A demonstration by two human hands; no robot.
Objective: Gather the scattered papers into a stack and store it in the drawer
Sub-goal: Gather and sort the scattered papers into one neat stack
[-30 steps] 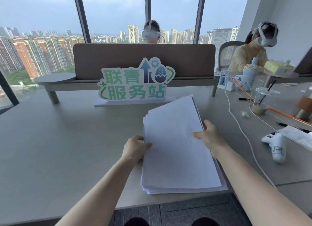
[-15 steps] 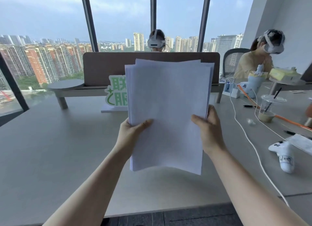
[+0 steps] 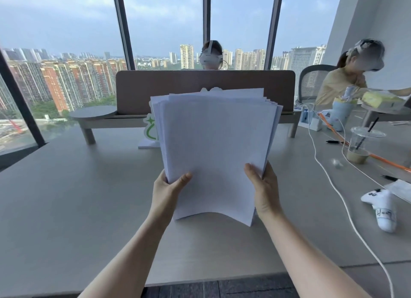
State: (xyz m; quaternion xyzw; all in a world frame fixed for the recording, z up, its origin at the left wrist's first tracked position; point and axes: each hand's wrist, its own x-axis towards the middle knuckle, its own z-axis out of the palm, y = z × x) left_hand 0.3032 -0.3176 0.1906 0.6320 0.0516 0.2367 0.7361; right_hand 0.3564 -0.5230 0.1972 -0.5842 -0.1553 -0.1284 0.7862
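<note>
Above the counter (image 3: 66, 208), centre of view: stack of papers (image 3: 215, 151) held upright, lower edge just above or touching the surface; contact not clear.
Left hand (image 3: 166, 191): gripping the stack's left edge low down, thumb (image 3: 181, 179) across the front sheet, fingers hidden behind.
Right hand (image 3: 264, 186): gripping the right edge at about the same height, thumb (image 3: 252, 171) on the front, fingers curled round the back.
Stack condition: sheets not yet flush; upper corners fanned out in steps at the top right, bottom edge bowed into an arch between the two grips.
Step in hand (judged): squaring the edges against the counter before storage.
Drawer: not in view; place unknown from this angle.
Behind the stack: green and white sign (image 3: 151, 128), mostly covered by the papers; brown divider panel (image 3: 138, 91) further back.
Right side of counter: white cable (image 3: 329, 177), white controller (image 3: 382, 206), plastic cup with straw (image 3: 359, 145), all well apart from the stack.
Risk, loose sheets: outer pages likely to slip free and scatter if either grip loosens while the edges are uneven.
Risk, creasing: bowed lower edge likely to buckle or fold if pressed down hard on the surface.
Risk, sweep to the right: possible snag on the cable or a knock to the cup during a carry toward that side.
</note>
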